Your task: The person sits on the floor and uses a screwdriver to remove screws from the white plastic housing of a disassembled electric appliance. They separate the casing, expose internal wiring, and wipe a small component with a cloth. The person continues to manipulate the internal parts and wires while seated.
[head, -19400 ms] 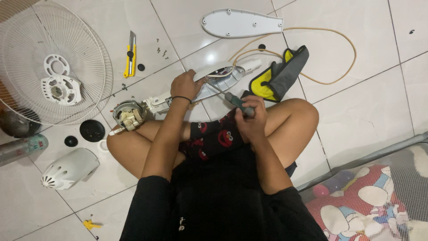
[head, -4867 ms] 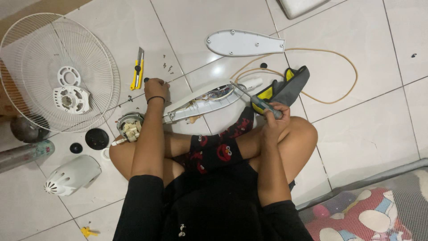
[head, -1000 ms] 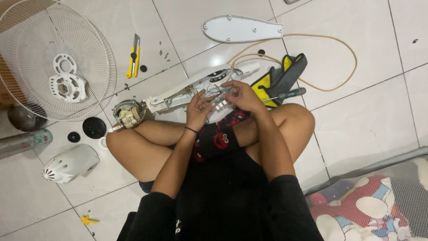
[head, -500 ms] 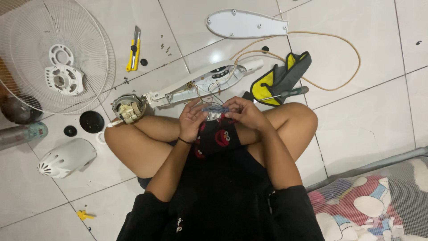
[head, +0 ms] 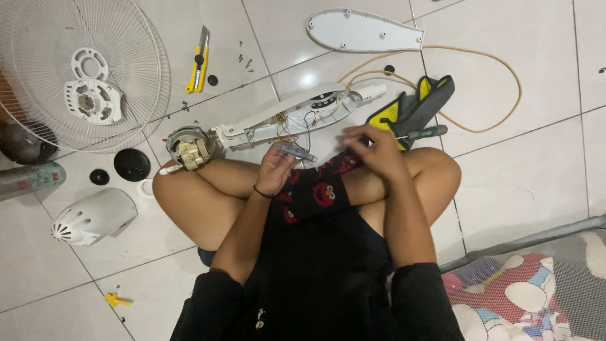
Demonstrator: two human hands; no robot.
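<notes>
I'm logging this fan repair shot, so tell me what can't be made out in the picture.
Head view only:
- Left hand: holds a small switch block; its details are too small to tell.
- Right hand: fingertips are pinched, anything between them is too small and blurred.
- Fan grille: cut off by the left and top edges.
- Loose screws: too small to count or type.
- Screwdriver: tip is hidden by the yellow-grey cloth.

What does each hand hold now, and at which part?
The left hand pinches one end of a small wired part. The right hand seems empty.
</notes>
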